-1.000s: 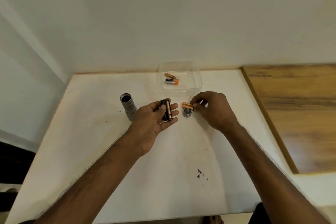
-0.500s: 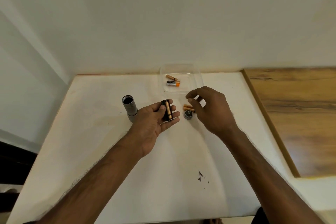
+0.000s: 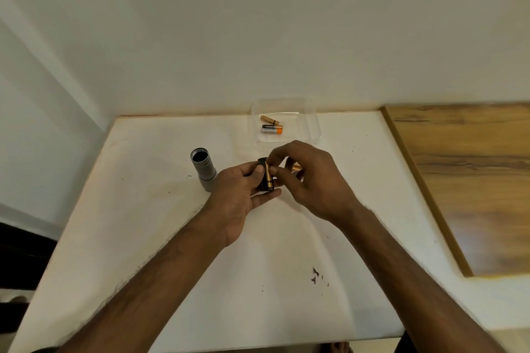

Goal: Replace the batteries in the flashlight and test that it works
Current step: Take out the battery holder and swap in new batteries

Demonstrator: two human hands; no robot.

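Right hand (image 3: 312, 180) moved onto battery holder (image 3: 265, 178), seemingly pinching, loose battery (image 3: 296, 167) partly hidden

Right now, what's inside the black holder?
One copper-and-black battery lies in the facing slot of the holder. The gripping left hand and the right hand pinching that battery cover the other sides; nothing more shows.

White table (image 3: 172, 238), wooden board (image 3: 473, 180) alongside

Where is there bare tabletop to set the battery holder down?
Free: the table left of the flashlight body, and the near stretch by the front edge, bare but for dark specks. Crowded: between flashlight body and clear tray, where the left hand grips the battery holder, the right hand pinches its battery, and a loose battery lies behind.
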